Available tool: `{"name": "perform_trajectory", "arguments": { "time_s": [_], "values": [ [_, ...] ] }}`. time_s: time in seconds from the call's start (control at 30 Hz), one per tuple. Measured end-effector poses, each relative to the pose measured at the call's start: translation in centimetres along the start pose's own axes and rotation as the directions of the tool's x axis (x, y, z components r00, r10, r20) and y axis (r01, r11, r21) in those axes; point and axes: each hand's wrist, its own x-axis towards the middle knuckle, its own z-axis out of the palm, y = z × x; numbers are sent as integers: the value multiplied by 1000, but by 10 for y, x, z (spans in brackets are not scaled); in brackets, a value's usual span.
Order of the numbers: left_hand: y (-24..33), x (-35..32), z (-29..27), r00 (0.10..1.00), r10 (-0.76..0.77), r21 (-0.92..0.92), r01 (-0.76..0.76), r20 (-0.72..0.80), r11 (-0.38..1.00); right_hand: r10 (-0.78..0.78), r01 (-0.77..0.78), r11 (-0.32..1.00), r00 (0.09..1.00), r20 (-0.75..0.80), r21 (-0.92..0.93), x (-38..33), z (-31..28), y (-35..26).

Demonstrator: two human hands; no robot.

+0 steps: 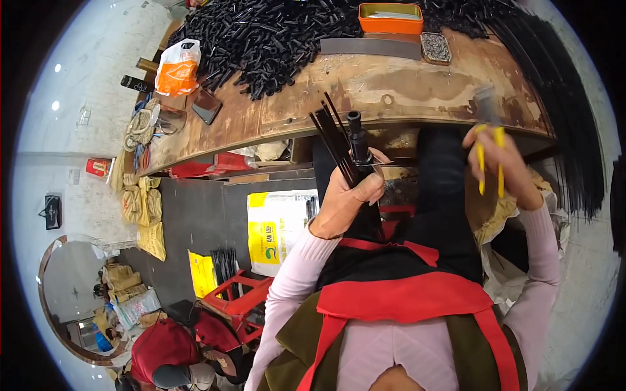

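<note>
My left hand is closed around a bundle of thin black rods, held upright above my lap. Beside the rods stands a black ribbed tubular fitting, gripped together with them; the whole looks like a folded umbrella frame. Its lower part runs down between my legs. My right hand, smeared by motion, holds yellow-handled pliers near the table's front edge. Their handles point toward me, while the blurred head is over the wooden table.
A heap of black tubular parts covers the table's far left. An orange tin, a grey metal strip and a small tray of metal bits lie beyond. Long black rods hang at right; a red stool stands at left.
</note>
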Motion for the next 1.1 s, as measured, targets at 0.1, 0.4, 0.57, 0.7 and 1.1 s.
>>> {"name": "perform_trajectory", "arguments": {
  "time_s": [0.1, 0.4, 0.57, 0.7, 1.1],
  "values": [
    [2, -5, 3, 995, -53, -1, 53, -79, 999, -38, 28, 926, 999, -17, -376, -6, 63, -6],
    [4, -13, 9, 999, 2, 74, 1, -53, 997, -386, 355, 601, 913, 128, -716, -21, 112, -9],
    [6, -18, 1, 999, 29, 94, -33, 41, 995, -417, 363, 549, 900, 130, -752, -20, 120, -14],
    [6, -16, 4, 1000, 13, 92, -14, 8, 996, -459, 312, 362, 880, 123, -878, -25, 125, -15],
    [10, -16, -10, 998, 18, 29, -20, 57, 999, -502, 337, 426, 860, 91, -840, -12, 132, -10]
  ]
}}
